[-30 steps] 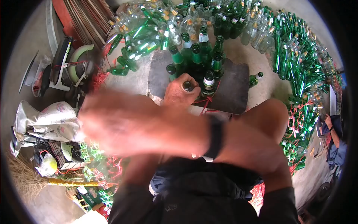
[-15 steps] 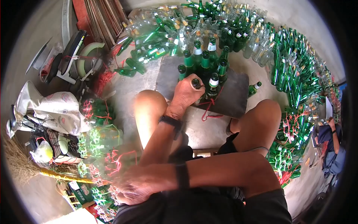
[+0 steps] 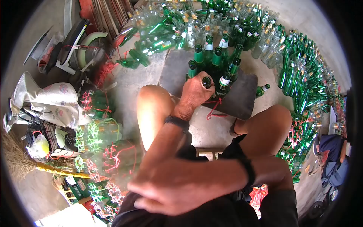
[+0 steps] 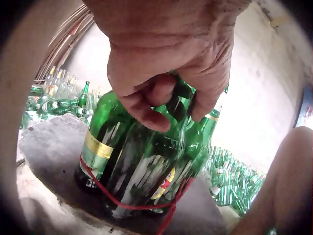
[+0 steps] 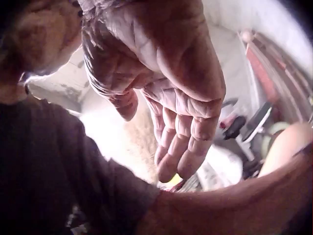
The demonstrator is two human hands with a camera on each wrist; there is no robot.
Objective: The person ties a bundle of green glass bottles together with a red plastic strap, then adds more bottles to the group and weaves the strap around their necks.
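Note:
Green bottles (image 3: 217,60) stand upright in a tight group on a dark board (image 3: 242,90). My left hand (image 3: 196,92) grips the neck of the front-left bottle (image 3: 206,82); in the left wrist view the hand (image 4: 171,63) has its fingers curled round that neck. Low around the bottles runs a red cord (image 4: 122,204), its loose end hanging at the front. My right hand (image 3: 170,185) is above my lap, crossing over the left forearm, and holds nothing. The right wrist view shows that hand (image 5: 166,93) with its fingers extended.
Many loose bottles (image 3: 298,72) lie heaped behind and to the right. One green bottle (image 3: 262,89) lies beside the board. At left are corded bottle bundles (image 3: 98,136), a white sack (image 3: 60,102) and a broom (image 3: 19,159). Another person (image 3: 336,159) is at far right.
My right hand has swung from the left, across the view, down to above my lap. My left hand keeps its grip on the bottle neck. The head view has shifted.

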